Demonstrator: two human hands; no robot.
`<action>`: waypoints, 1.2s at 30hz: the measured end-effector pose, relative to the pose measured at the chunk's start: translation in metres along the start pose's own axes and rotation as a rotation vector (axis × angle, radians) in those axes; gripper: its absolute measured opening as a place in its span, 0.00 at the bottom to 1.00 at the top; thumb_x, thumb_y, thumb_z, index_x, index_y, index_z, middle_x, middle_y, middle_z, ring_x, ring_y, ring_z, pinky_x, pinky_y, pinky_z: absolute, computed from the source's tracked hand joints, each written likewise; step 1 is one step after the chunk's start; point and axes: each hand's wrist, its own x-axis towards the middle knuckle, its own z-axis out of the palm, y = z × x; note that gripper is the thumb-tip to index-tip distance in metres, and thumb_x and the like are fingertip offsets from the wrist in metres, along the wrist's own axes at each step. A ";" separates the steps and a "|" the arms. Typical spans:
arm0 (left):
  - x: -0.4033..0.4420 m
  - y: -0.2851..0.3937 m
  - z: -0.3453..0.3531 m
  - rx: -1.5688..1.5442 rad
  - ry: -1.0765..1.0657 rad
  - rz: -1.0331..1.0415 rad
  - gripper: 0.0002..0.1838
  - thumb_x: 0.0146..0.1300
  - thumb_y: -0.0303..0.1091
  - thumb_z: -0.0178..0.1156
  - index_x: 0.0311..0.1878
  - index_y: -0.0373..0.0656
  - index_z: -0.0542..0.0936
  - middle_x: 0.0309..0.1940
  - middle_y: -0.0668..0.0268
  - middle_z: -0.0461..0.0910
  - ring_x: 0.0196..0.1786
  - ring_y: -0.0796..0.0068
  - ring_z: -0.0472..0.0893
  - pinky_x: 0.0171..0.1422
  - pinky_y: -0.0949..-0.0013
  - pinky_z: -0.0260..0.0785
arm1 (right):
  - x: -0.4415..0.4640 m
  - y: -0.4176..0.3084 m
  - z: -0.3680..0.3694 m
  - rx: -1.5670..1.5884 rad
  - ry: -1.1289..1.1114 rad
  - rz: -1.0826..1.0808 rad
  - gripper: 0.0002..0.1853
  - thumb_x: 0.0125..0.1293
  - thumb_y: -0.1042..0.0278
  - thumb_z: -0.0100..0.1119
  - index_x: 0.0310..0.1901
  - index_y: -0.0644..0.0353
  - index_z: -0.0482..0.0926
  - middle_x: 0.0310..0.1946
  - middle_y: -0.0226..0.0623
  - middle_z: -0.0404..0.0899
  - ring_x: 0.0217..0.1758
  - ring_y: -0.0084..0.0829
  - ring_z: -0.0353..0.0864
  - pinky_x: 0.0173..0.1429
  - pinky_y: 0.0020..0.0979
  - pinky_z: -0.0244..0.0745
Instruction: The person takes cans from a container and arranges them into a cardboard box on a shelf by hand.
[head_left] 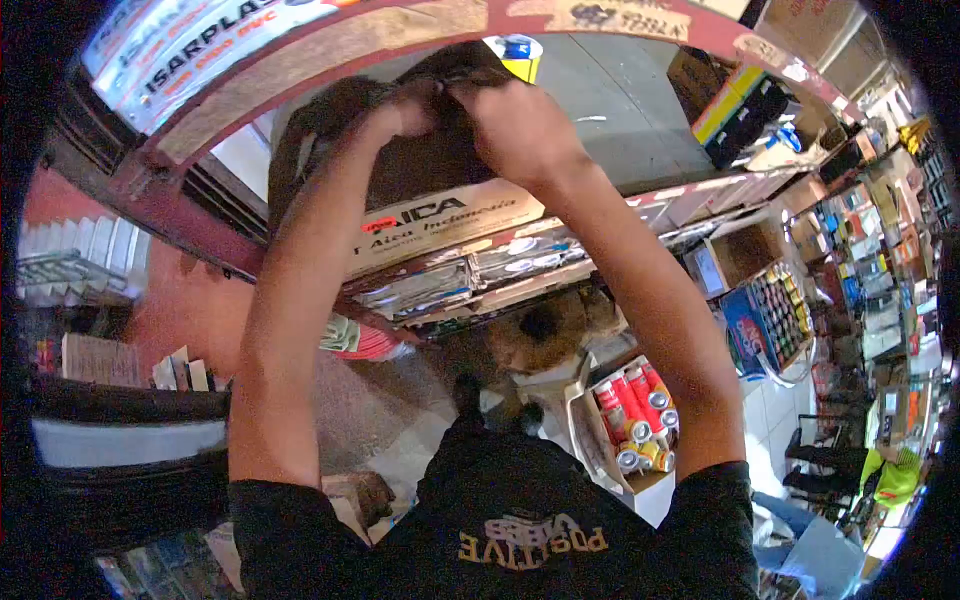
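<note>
A dark, limp, bag-like thing [425, 160] hangs over the front of the counter at the top centre. My left hand [412, 112] has its fingers closed on the upper edge of it. Close beside it, my right hand [525, 130] pinches the same edge, with its knuckles toward me. The fingertips of both hands are partly hidden in the dark folds. Just behind my right hand stands a white and yellow container [520, 60] with a blue mark.
Below the counter [610, 120] is a printed board reading AICA [450, 225]. An open carton of red and yellow cans [635, 415] stands on the floor near my right. Farther right are a crate of cans [770, 320] and a person in a lime top [893, 475].
</note>
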 end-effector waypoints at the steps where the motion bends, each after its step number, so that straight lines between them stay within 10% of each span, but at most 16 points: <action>1: -0.001 0.001 -0.003 -0.029 -0.028 -0.052 0.28 0.62 0.28 0.60 0.67 0.42 0.72 0.64 0.52 0.76 0.64 0.61 0.75 0.70 0.61 0.67 | -0.010 0.002 -0.004 0.041 -0.015 0.024 0.21 0.60 0.77 0.53 0.56 0.59 0.80 0.43 0.54 0.83 0.47 0.55 0.84 0.52 0.49 0.81; 2: -0.001 -0.001 -0.002 -0.055 -0.054 -0.106 0.29 0.62 0.27 0.61 0.68 0.43 0.72 0.65 0.55 0.75 0.65 0.66 0.74 0.71 0.64 0.65 | -0.021 0.010 0.004 0.148 0.354 -0.147 0.14 0.60 0.72 0.60 0.48 0.61 0.82 0.43 0.53 0.83 0.46 0.53 0.85 0.49 0.46 0.83; 9: -0.012 0.022 -0.021 -0.385 -0.160 -0.182 0.33 0.53 0.20 0.54 0.67 0.33 0.71 0.64 0.52 0.76 0.67 0.59 0.74 0.74 0.61 0.63 | -0.166 0.054 0.013 0.400 0.625 0.196 0.17 0.62 0.86 0.54 0.52 0.67 0.81 0.46 0.49 0.82 0.50 0.46 0.84 0.55 0.35 0.77; 18: -0.022 0.018 -0.016 -0.101 0.018 -0.117 0.34 0.53 0.26 0.55 0.67 0.33 0.70 0.63 0.45 0.76 0.67 0.53 0.74 0.74 0.60 0.63 | -0.490 0.091 0.191 0.367 0.327 1.107 0.16 0.68 0.73 0.57 0.55 0.67 0.79 0.50 0.54 0.81 0.55 0.50 0.81 0.62 0.43 0.74; 31: -0.042 0.064 -0.035 0.233 -0.074 -0.188 0.39 0.59 0.20 0.56 0.76 0.36 0.60 0.72 0.45 0.65 0.76 0.54 0.65 0.80 0.63 0.55 | -0.611 0.028 0.223 0.197 -0.031 1.188 0.24 0.59 0.65 0.65 0.57 0.64 0.78 0.47 0.57 0.77 0.52 0.57 0.77 0.59 0.51 0.72; 36: -0.053 0.027 -0.039 -0.075 0.037 -0.041 0.23 0.63 0.23 0.60 0.63 0.38 0.74 0.54 0.51 0.81 0.58 0.58 0.81 0.64 0.60 0.72 | -0.602 0.042 0.221 0.197 0.192 1.189 0.15 0.62 0.65 0.62 0.47 0.65 0.81 0.39 0.53 0.80 0.44 0.55 0.79 0.51 0.49 0.73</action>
